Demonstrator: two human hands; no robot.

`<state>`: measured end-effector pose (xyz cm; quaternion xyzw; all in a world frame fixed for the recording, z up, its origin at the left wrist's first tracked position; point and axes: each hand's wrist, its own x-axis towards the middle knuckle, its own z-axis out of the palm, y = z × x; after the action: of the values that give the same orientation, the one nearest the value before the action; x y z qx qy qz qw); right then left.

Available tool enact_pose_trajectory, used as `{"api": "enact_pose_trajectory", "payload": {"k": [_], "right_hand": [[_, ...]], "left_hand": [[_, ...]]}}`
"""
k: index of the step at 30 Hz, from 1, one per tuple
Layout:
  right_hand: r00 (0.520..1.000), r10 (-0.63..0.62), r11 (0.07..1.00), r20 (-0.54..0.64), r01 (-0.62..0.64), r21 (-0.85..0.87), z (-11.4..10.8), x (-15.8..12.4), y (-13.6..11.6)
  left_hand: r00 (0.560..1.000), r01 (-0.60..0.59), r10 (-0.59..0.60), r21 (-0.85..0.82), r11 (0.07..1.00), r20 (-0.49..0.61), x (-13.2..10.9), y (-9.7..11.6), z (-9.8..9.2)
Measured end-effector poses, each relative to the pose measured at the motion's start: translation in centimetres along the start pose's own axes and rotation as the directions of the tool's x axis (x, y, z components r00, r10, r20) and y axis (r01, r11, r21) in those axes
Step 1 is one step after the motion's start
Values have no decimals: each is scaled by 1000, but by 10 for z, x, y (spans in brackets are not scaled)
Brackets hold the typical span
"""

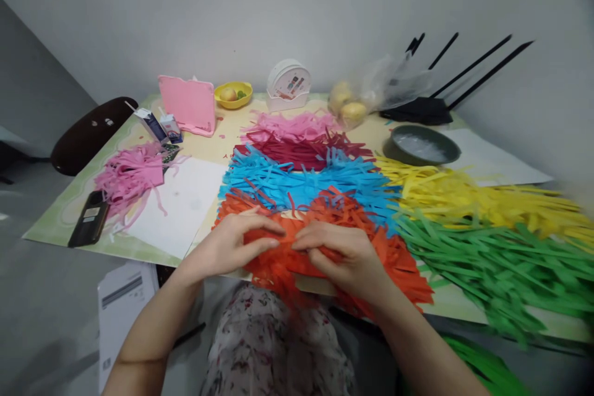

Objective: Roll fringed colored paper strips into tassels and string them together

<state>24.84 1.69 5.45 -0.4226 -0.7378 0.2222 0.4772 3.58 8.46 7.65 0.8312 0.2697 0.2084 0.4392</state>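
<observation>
Both hands are at the orange-red fringed paper [390,253] along the table's near edge. My left hand [232,244] has its thumb and fingers curved towards each other, with the paper between their tips. My right hand [341,253] pinches the same paper close by, fingers bent over the thumb. Loose orange strands between the hands hang over the edge, blurred by motion. Just beyond lies blue fringed paper [306,182], then dark red fringe [297,153] and pink fringe [292,127].
Yellow fringe [464,195] and green fringe [492,253] spread to the right, below a dark bowl [422,145]. At left are a pink bundle [134,173], white paper [180,204], a phone [89,219], drink cartons [155,125] and a pink tablet case [190,102].
</observation>
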Motion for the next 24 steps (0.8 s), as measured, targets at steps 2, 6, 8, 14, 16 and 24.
{"api": "enact_pose_trajectory", "payload": {"k": [2, 6, 8, 14, 16, 24], "right_hand": [[996, -85, 996, 17, 86, -27, -1, 1, -3], [989, -45, 999, 142, 47, -9, -12, 2, -2], [969, 107, 993, 224, -114, 18, -19, 5, 1], [843, 353, 825, 405, -485, 290, -8, 19, 13], [834, 381, 746, 399, -532, 401, 2, 19, 13], [932, 336, 740, 133, -349, 575, 16, 23, -1]], "left_hand": [[997, 6, -8, 29, 1000, 82, 6, 0, 3], [996, -85, 82, 288, 954, 25, 10, -10, 9], [972, -160, 224, 494, 855, -72, 8, -16, 11], [863, -352, 500, 622, 700, -75, 5, -33, 12], [830, -359, 547, 648, 672, -108, 6, -37, 14], [748, -281, 413, 316, 906, -519, 23, -22, 37]]}}
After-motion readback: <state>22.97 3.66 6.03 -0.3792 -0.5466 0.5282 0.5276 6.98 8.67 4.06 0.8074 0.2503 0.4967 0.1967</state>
